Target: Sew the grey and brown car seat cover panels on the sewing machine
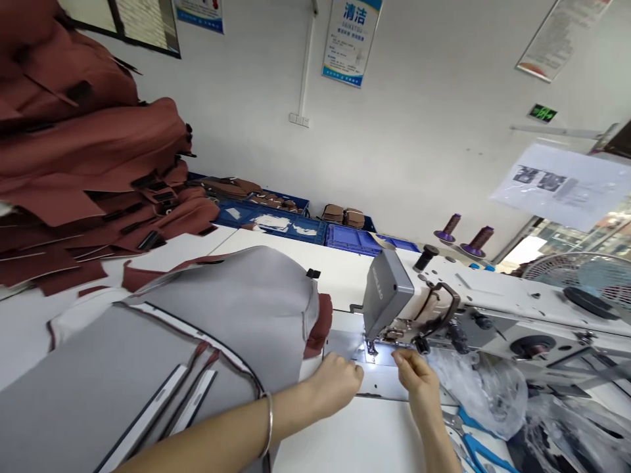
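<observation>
A sewing machine head (pixel 387 292) stands right of centre, its needle area (pixel 372 351) lit by a small lamp. Just left of the needle, my left hand (pixel 338 384) is closed, back of the hand up; whatever it holds is hidden. To the right of the needle, my right hand (pixel 417 374) has thumb and forefinger pressed together; anything between them is too small to make out. A large grey fabric cover (pixel 241 289) with dark-edged white strips and red edges lies at the left, under my left forearm.
Red fabric pieces (pixel 98 164) are piled high at the left. Blue-handled scissors (pixel 480 450) and clear plastic bags (pixel 493 387) lie at the lower right. Thread spools (pixel 480 240) stand on the machine's far side. Blue crates (pixel 290 223) line the wall behind the white table (pixel 345 266).
</observation>
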`<state>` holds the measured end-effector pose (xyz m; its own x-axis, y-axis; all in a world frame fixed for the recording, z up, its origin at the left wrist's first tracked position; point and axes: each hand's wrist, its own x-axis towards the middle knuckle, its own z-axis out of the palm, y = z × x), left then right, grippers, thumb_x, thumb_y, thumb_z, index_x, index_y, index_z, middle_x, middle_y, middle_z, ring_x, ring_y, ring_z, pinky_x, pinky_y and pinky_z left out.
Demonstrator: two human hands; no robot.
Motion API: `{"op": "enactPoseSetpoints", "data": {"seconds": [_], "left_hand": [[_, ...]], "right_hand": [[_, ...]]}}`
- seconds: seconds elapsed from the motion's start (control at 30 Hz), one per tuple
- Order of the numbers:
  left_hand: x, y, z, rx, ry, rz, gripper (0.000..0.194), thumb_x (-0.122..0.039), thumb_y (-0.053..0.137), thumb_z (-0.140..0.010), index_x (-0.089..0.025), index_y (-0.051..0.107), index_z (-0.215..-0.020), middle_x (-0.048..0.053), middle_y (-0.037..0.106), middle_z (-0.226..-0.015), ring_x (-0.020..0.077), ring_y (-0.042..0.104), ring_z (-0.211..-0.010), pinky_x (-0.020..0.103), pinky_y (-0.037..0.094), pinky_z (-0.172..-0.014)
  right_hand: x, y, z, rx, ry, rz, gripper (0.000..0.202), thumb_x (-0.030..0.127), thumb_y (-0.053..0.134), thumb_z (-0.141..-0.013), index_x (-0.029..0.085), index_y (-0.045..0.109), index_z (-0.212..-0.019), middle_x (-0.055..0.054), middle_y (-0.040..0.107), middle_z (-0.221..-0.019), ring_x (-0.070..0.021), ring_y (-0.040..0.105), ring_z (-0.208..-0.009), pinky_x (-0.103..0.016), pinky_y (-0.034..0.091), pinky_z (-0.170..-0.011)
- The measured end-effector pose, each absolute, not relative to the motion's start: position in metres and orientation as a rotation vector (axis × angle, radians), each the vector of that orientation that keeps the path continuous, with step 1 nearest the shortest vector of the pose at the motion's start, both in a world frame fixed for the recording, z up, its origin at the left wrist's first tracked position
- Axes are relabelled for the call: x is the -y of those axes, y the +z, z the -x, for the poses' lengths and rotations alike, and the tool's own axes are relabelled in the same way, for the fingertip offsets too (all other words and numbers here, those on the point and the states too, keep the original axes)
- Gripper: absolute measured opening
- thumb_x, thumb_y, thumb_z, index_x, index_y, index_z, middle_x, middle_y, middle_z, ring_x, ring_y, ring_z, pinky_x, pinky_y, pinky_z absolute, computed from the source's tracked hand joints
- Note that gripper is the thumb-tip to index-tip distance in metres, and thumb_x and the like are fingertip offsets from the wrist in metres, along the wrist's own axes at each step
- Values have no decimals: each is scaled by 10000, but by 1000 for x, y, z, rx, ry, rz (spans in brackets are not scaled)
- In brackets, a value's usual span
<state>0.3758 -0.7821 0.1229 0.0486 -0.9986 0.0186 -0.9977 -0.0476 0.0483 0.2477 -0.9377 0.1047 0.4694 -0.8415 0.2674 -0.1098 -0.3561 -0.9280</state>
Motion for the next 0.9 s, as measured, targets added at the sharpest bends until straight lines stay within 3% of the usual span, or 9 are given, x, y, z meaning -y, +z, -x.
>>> {"op": "enactPoseSetpoints", "data": {"seconds": [0.1,0.23,0.47,0.6,0.63,0.67,0.73,0.8,0.9], "left_hand": [[780,122,-374,2170,-21,-2210,242,-4,487,-696,-98,571,-902,104,640,-800,223,608,-672,312,407,-556],[780,125,-371,2114,86,-2167,192,-27,478,-745,-86,569,-904,111,626,-836,230,598,-722,315,414,-583],[782,128,-363,1993,359,-1929,213,-66,411,-840,-98,566,-982,97,624,-923,215,571,-854,331,438,-731],[779,129,-347,2117,656,-1567,324,-122,367,-911,-66,498,-1202,131,534,-1260,243,451,-1183,378,348,-987],[779,128,-342,2161,705,-1499,333,-129,367,-917,-63,494,-1217,131,535,-1265,247,427,-1214,394,313,-1023],[779,126,-338,2213,724,-1442,312,-133,373,-917,-65,524,-1181,128,584,-1190,242,460,-1178,399,311,-1021],[780,121,-329,2341,678,-1355,224,-116,403,-895,-84,609,-978,97,660,-877,203,578,-918,366,391,-904],[781,115,-323,2450,567,-1327,187,-106,443,-863,-118,595,-754,48,600,-643,157,551,-644,323,422,-703],[782,110,-316,2398,305,-1522,205,-161,456,-879,-139,565,-706,24,591,-610,135,519,-538,294,372,-565]], "right_hand": [[942,104,-242,-860,-857,1848,426,575,680,-599,166,672,-719,-14,559,-572,-156,454,-511,-281,371,-497],[946,100,-240,-1039,-910,1890,446,601,583,-646,175,657,-757,-75,635,-703,-230,529,-675,-318,390,-614],[932,101,-237,-849,-676,1999,391,587,564,-684,198,564,-648,14,479,-551,-158,417,-551,-267,339,-544],[897,91,-205,-806,-551,1979,427,604,500,-758,190,562,-671,28,448,-504,-143,398,-488,-255,324,-493],[886,86,-194,-814,-533,1967,438,606,483,-776,189,560,-668,28,447,-492,-142,399,-473,-254,325,-485],[875,80,-182,-825,-514,1955,445,607,472,-790,189,557,-661,33,430,-468,-139,391,-453,-253,321,-475],[861,69,-159,-864,-505,1964,454,602,445,-821,194,561,-662,45,389,-437,-133,369,-428,-250,310,-459],[860,61,-138,-917,-533,2054,441,572,413,-861,203,574,-681,47,380,-429,-135,378,-422,-249,320,-456],[882,58,-108,-941,-775,2415,366,477,379,-908,217,606,-787,-6,582,-621,-164,544,-554,-253,422,-557]]}}
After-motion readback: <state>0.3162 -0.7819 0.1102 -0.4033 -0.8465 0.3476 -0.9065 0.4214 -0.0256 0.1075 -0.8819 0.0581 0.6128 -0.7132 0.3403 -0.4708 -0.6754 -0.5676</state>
